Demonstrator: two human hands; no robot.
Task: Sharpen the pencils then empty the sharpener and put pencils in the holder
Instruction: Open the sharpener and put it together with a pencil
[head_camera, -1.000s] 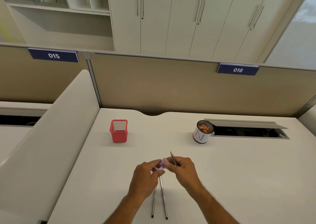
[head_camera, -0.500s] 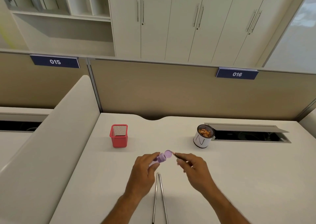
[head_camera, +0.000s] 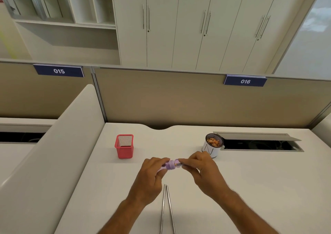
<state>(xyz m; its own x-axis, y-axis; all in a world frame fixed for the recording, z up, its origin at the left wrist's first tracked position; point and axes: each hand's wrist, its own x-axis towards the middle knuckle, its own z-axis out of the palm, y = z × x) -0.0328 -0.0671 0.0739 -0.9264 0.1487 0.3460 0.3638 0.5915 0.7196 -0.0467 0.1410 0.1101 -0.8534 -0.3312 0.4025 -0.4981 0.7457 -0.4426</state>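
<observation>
From the head camera we see the left hand [head_camera: 149,177] with its fingers curled round a purple sharpener [head_camera: 170,165], held above the white desk [head_camera: 250,189] near the middle of the view. At the sharpener's 3 o'clock, the right hand [head_camera: 204,173] pinches a pencil [head_camera: 180,164] between thumb and fingertips, the pencil's end meeting the sharpener's opening; most of its shaft is hidden inside the hand. At 6 o'clock from the hands, two more pencils [head_camera: 166,208] lie on the desk, touching at their far tips and spreading slightly toward the near edge. At 10 o'clock from the sharpener stands a red mesh holder [head_camera: 124,146], upright and well apart from the hands. At 2 o'clock, just beyond the right hand, sits a white cup [head_camera: 212,148] with orange-brown shavings inside, beside an open cable hatch [head_camera: 259,142]. Labels 015 [head_camera: 59,71] and 016 [head_camera: 245,81] sit on the partition behind.
</observation>
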